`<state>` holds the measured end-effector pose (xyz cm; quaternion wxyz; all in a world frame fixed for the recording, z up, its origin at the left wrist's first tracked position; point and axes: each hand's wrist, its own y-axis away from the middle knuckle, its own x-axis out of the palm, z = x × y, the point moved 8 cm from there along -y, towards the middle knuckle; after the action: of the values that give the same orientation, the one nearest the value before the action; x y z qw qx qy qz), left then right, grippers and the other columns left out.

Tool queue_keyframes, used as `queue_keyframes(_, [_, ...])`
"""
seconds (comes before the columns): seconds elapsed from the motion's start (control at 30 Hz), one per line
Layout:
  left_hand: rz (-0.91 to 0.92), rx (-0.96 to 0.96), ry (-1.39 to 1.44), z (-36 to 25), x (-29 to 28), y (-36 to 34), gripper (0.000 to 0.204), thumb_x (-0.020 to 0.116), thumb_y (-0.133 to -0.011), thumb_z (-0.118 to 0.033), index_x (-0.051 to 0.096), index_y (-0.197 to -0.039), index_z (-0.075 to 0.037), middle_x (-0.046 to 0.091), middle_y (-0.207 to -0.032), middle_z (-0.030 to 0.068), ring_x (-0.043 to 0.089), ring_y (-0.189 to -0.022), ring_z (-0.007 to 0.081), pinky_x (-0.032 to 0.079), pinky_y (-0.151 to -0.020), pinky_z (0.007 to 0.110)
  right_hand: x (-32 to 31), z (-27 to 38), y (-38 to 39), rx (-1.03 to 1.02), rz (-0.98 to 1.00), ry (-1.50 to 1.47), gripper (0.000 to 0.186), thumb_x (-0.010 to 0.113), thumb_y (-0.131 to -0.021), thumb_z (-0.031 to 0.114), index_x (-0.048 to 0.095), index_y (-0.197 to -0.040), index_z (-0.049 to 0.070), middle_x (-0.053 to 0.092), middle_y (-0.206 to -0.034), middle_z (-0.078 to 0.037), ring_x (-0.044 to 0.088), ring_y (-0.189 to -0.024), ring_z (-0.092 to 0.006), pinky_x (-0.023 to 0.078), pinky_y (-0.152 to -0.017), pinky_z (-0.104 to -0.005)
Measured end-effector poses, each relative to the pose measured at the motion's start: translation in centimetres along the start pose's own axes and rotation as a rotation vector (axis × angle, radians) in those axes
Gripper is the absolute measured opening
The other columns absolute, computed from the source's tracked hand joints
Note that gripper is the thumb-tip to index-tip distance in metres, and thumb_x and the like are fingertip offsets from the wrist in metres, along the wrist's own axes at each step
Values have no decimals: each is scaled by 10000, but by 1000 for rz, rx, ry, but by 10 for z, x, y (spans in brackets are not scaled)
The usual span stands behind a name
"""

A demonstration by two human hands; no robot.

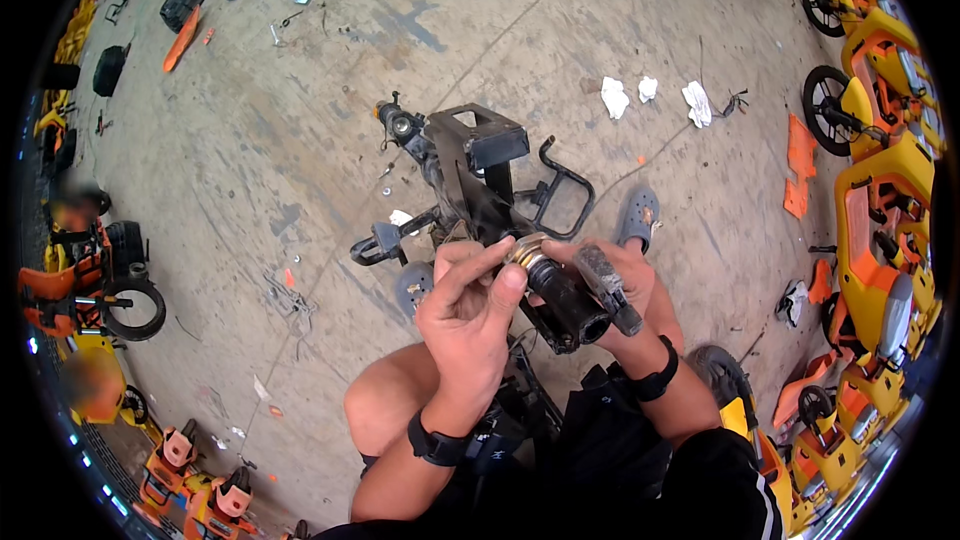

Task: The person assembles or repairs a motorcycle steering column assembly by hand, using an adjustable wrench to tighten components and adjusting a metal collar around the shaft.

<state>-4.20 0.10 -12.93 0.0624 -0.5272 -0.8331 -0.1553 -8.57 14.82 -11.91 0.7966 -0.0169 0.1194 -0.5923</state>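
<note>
My left hand [468,305] is closed, thumb and fingertips pinching a brass-and-silver metal ring [528,252] at the far end of a black tube [568,302]. The tube's open end tilts toward me. On its other side my right hand [637,275] is closed around a worn, dark grey bar-shaped piece [608,285]; its fingers reach toward the ring and are partly hidden. Beneath both hands, a black bike frame [465,175] stretches away between my feet, with the tube at its near end.
A black bent-tube bracket [570,195] juts out right of the frame. White crumpled rags [615,97] lie farther right. Yellow and orange bikes [880,210] line the right edge, others [90,300] the left. Loose parts, among them an orange panel [182,40], are scattered at far left.
</note>
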Motion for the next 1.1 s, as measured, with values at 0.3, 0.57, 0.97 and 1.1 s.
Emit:
queue_keyframes(0.3, [66, -15, -72, -3, 1, 5, 353, 717, -794, -35, 628, -1129, 30, 471, -981, 41, 447, -834, 106, 396, -737, 213, -5, 5, -21, -15, 296, -108, 454, 718, -656, -16, 657, -1103, 38, 571, -688, -69, 514, -598, -171, 383, -540, -285])
queue_keyframes(0.57, [82, -77, 84, 11, -3, 4, 386, 731, -758, 15, 631, -1130, 21, 472, -957, 17, 440, -820, 94, 384, -751, 213, -4, 7, -27, -57, 345, 2, 509, 694, -616, -40, 659, -1116, 50, 547, -637, -73, 509, -558, -192, 372, -519, -282])
queue_keyframes(0.97, [27, -164, 171, 10, -2, 4, 360, 729, -771, 3, 638, -1119, 16, 480, -867, 0, 452, -794, 80, 406, -739, 196, -2, 3, -3, 33, 113, 7, 420, 743, -702, 54, 661, -1113, 45, 589, -673, -45, 520, -572, -137, 389, -526, -256])
queue_keyframes(1.1, [43, -259, 112, 14, -4, 5, 333, 708, -799, -19, 635, -1122, 20, 479, -858, -4, 454, -800, 80, 404, -742, 200, -6, 4, -7, -42, 82, -1, 391, 734, -709, 49, 661, -1092, 28, 573, -656, -48, 513, -570, -147, 383, -512, -275])
